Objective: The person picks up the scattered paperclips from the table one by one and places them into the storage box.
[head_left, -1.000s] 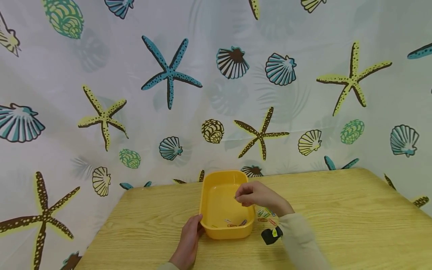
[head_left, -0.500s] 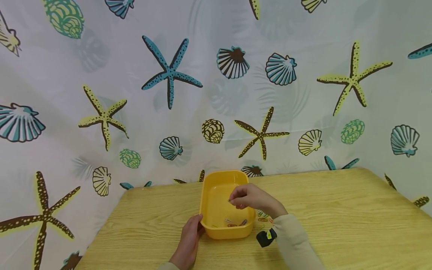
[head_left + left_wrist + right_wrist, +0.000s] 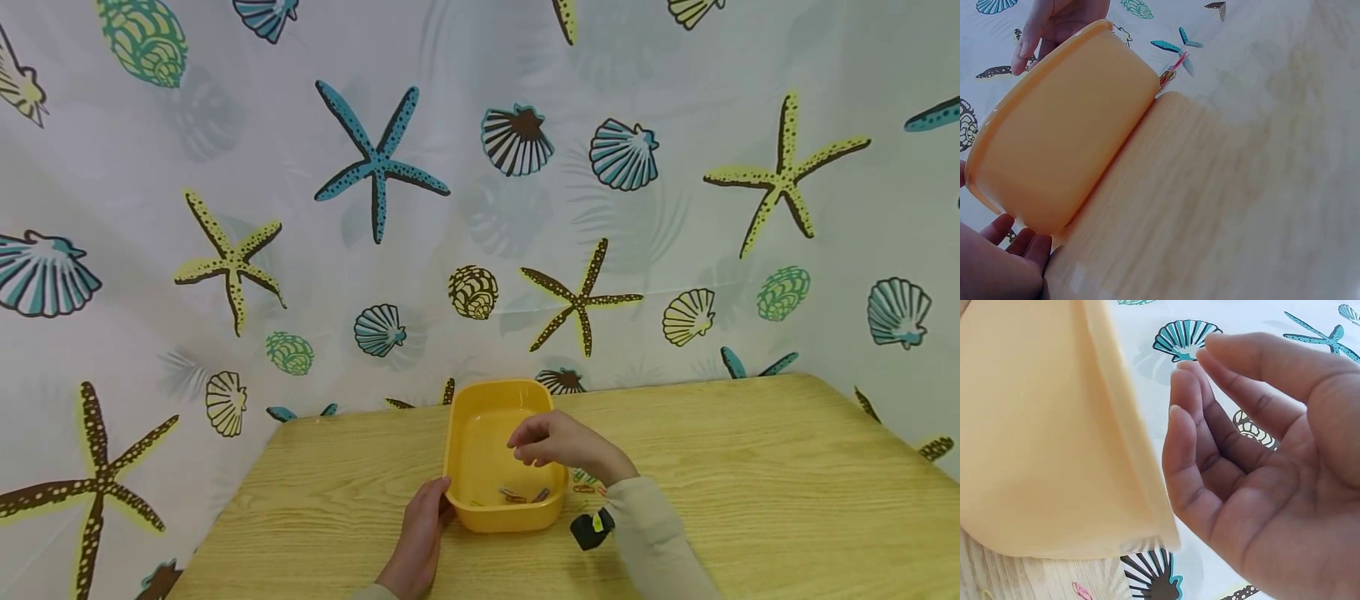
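A yellow plastic bin [image 3: 486, 521] stands on the wooden table, with several paper clips [image 3: 514, 497] on its floor near the front. My left hand [image 3: 420, 529] holds the bin at its front left corner; in the left wrist view its fingers [image 3: 1038, 250] lie against the bin's wall. Over the bin's right half hovers my right hand [image 3: 562, 442]. Its fingers are loosely bent, with thumb and fingertips apart and nothing between them in the right wrist view. More coloured paper clips [image 3: 583, 488] lie on the table right of the bin, partly hidden by the right forearm.
A black wrist camera [image 3: 591, 529] sits under the right sleeve. The wooden table [image 3: 750, 475] extends to both sides of the bin. Behind it hangs a white cloth [image 3: 442, 217] printed with shells and starfish.
My right hand moved left over the bin with a small paper clip pinched in its fingertips, then let it drop among those inside. The left hand and the bin stayed still.
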